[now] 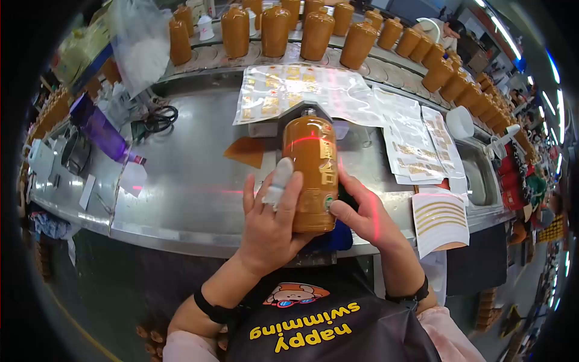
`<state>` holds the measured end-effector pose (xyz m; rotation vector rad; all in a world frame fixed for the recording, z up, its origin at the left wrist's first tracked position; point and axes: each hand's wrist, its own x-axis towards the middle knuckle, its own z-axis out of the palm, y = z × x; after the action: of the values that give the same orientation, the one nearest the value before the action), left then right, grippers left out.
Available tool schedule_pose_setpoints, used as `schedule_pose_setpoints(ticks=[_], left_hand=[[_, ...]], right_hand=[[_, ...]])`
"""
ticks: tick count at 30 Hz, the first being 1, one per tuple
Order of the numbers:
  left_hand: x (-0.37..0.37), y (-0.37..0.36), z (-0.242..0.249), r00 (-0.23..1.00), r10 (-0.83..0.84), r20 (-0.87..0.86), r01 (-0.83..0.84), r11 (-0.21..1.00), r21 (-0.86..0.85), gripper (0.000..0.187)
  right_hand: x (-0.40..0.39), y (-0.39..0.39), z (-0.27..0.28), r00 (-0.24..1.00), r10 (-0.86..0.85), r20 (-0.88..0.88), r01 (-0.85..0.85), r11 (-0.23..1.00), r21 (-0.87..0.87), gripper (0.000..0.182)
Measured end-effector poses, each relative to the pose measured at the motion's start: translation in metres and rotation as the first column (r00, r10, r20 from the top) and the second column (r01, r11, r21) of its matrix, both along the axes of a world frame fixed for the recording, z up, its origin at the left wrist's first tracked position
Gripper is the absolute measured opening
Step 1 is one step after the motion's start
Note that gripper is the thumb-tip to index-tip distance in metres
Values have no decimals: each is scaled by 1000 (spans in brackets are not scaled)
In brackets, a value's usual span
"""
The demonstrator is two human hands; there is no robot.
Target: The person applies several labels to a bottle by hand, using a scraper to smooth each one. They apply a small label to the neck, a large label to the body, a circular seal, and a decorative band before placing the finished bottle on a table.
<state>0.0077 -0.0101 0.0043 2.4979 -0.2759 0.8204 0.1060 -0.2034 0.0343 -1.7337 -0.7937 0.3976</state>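
A glossy brown bottle lies in front of me at the middle of the bench, its neck pointing away. Gold lettering and a small green round mark show on its right side, and a red laser line crosses its shoulder. My left hand presses against the bottle's left side, with a whitish cover on one finger. On the other side, my right hand grips the lower part, thumb on the surface near the green mark and its other fingers partly hidden. A dark angled holder sits around the neck end.
Sheets of gold stickers lie behind the bottle, with more sheets to the right. Several brown bottles stand on a conveyor at the back. A purple umbrella-like item and black scissors are left; a sink is right.
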Motion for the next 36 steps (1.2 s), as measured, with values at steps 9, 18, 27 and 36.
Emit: schedule_pose_setpoints(ticks=[9,18,27,36], left_hand=[[-5,3,-2,994,15,-104,-15,1000,-5,94],[-3,7,-7,990,-52,-132,32,988,-149,102],[-2,6,-9,990,-42,-136,31,996,-83,102],[-1,6,-12,989,-56,-136,42,993,-107,107]], right_hand=[[4,-8,-17,994,-35,104,37,999,-25,72],[6,-13,3,840,-111,531,117,993,21,53],[11,-18,21,743,-10,669,25,1000,-13,36],[17,-8,29,757,12,653,0,1000,-19,31]])
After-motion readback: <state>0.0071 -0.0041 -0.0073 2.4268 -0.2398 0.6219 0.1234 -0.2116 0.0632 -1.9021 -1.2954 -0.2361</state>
